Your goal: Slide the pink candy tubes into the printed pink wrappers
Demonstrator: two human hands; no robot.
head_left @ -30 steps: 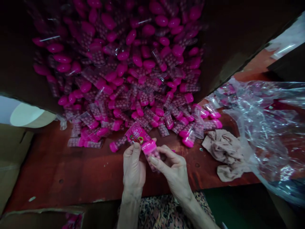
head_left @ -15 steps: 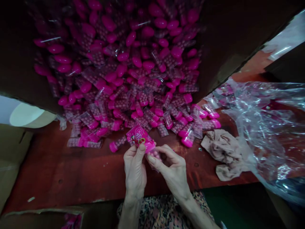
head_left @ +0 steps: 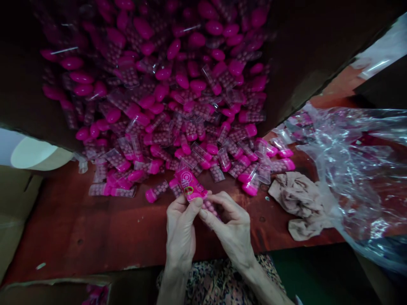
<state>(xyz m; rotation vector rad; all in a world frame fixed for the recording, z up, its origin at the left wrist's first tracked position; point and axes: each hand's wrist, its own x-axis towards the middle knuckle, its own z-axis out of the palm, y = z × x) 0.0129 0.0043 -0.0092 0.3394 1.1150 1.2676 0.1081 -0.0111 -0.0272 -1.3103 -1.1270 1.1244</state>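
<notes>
My left hand (head_left: 181, 228) is closed, its thumb pressed on the lower end of a pink printed sleeve (head_left: 190, 185). Thumb and fingers of my right hand (head_left: 233, 224) pinch a clear tube of small pink balls (head_left: 210, 207), which meets the sleeve's lower end. Whether the sleeve is around the tube's cap or only against it, I cannot tell. Just beyond my hands spreads a big heap of similar clear tubes with bright pink caps (head_left: 195, 127). One loose capped tube (head_left: 156, 191) lies to the left of the sleeve.
The heap spills from between dark walls onto a reddish wooden table (head_left: 104, 228). To the right lie a crumpled beige cloth (head_left: 294, 197) and a large clear plastic bag (head_left: 359, 169). A whitish round container (head_left: 38, 154) stands at left, above a cardboard box (head_left: 15, 203).
The pink sleeve has tilted and shifted slightly right and down, with my left thumb now nearer its lower end. Both hands have moved slightly right and keep their grips.
</notes>
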